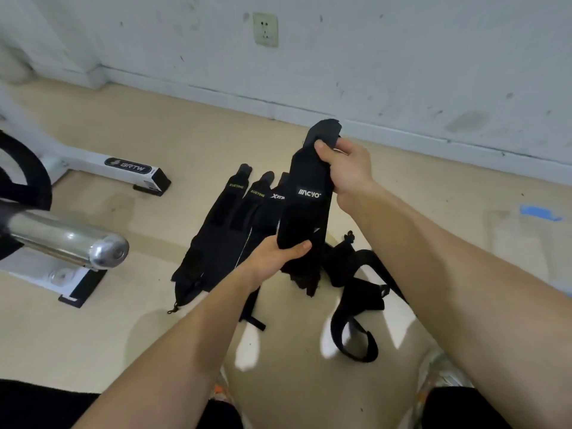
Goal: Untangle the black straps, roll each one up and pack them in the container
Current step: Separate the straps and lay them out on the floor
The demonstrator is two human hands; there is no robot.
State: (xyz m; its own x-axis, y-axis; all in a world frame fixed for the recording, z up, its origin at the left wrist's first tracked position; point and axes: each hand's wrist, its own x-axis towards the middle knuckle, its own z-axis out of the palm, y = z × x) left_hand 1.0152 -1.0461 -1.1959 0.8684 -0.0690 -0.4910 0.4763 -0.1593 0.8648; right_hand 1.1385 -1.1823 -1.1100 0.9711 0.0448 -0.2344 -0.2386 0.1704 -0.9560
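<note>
Head view: a chrome bar [93, 243] is jutting in at left, limiting swing room. Flattened straps [223, 224] are lying on the floor right of it. My left hand [275, 258] is gripping the lifted strap [306, 199] at its lower end, and my right hand [346, 168] is gripping its top. The dangling tail is risking a snag on the tangled straps [356, 274] beneath. Possibly a clear container [510, 230] is sitting far right.

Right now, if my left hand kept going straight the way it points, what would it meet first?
The left hand grips the black strap; going on, it probably meets the right hand, depth unclear.
</note>
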